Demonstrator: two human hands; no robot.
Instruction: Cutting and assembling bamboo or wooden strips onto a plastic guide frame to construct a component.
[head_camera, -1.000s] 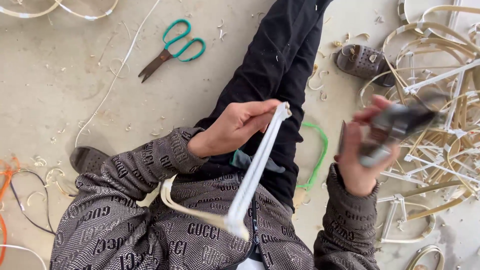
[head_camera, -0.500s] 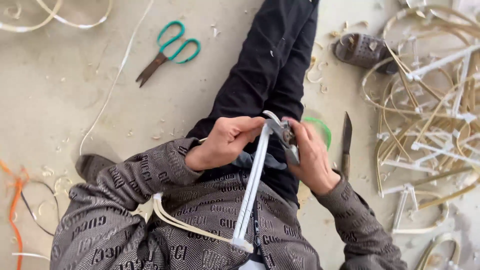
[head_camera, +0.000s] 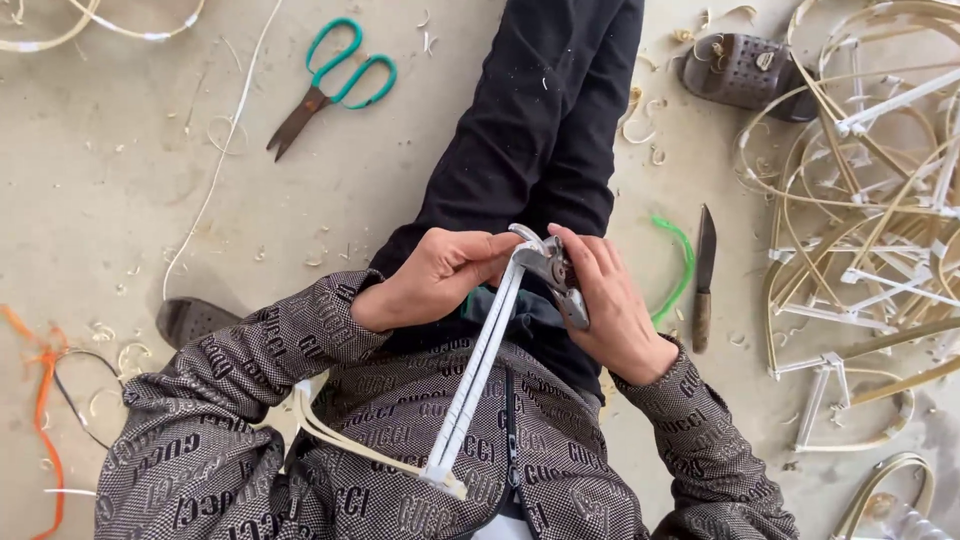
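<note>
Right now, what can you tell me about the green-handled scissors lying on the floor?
The green-handled scissors lie flat on the dusty concrete floor, up and to the left of the person's black-trousered legs. They have two large teal loop handles, which look plastic-coated, and short dark blades that appear worn or rusty. The blades are closed and point down-left, while the handles point up-right. No hand touches them; thin pale shavings lie scattered nearby.

Pale taped bamboo strips (head_camera: 480, 370) slant upward, top gripped by metal pliers (head_camera: 556, 275).
</note>
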